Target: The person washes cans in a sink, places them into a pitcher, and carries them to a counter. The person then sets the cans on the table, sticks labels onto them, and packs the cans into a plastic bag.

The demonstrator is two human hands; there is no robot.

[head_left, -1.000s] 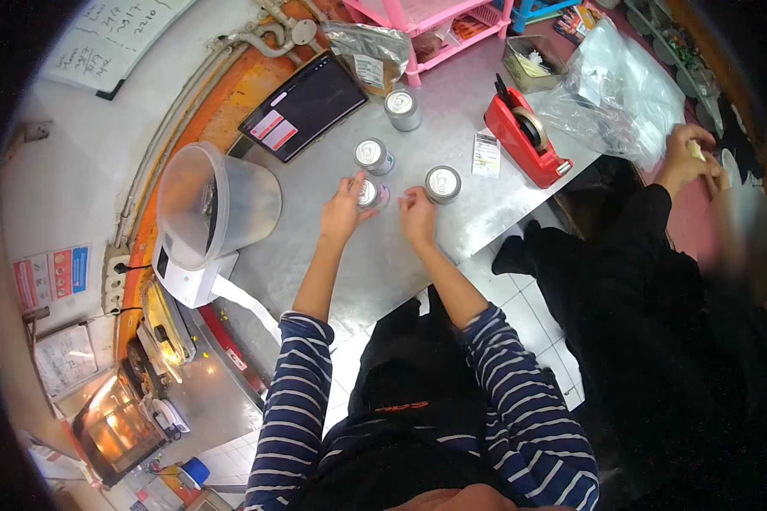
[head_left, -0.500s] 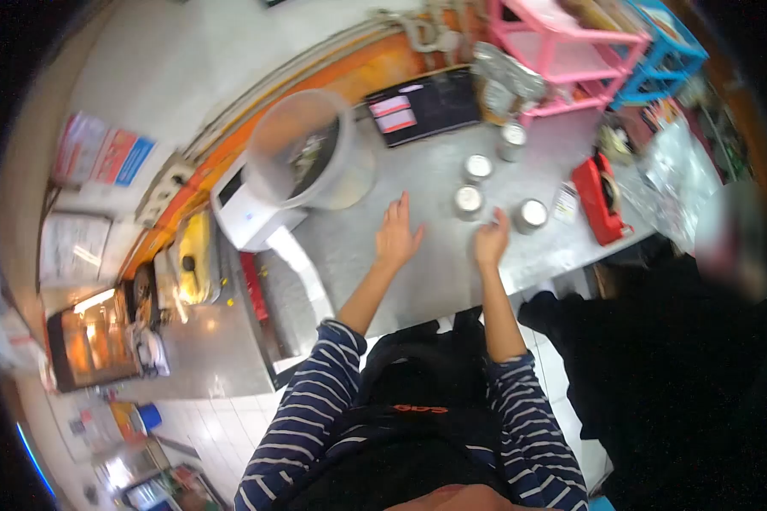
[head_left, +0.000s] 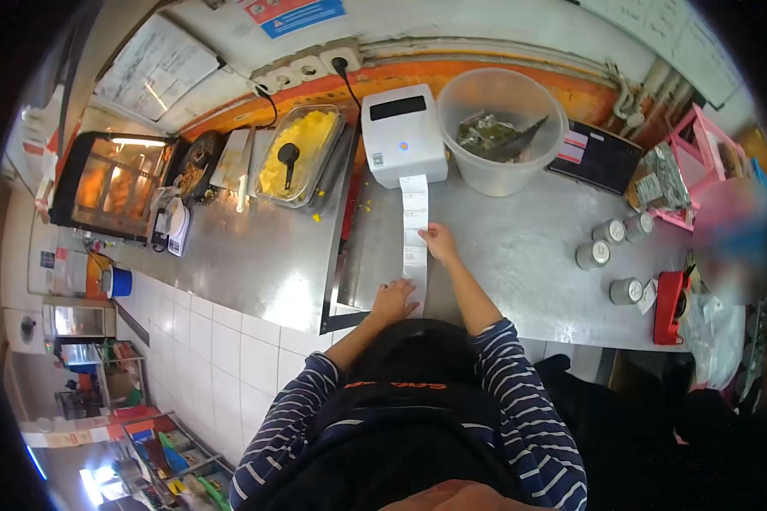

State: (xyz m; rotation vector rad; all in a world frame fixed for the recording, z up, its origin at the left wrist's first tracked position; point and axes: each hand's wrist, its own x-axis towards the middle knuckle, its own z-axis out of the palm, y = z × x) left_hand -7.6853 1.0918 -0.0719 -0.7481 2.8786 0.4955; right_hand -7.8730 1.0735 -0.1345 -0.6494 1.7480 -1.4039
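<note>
A long white strip of printed labels [head_left: 415, 217] hangs out of the front of a white label printer [head_left: 403, 145] and runs down over the metal table. My right hand [head_left: 440, 244] pinches the strip's right edge partway along, thumb and fingertips closed on it. Lower down, my left hand [head_left: 392, 301] rests against the strip's left side, its fingers stretched and slightly apart, touching the paper. Behind my wrists, the strip's lower end is partly hidden.
Right of the printer stands a clear plastic bucket [head_left: 507, 175] with small packets inside. A tablet [head_left: 595, 162], several lidded cans [head_left: 593, 254] and a red tape dispenser [head_left: 671, 307] sit further right. To the left are a tub of yellow food [head_left: 311, 140] and a small scale [head_left: 176, 226].
My view has swung left toward the printer. Both hands have come from the table near the cans to the label strip, and my right hand has closed on its edge.
</note>
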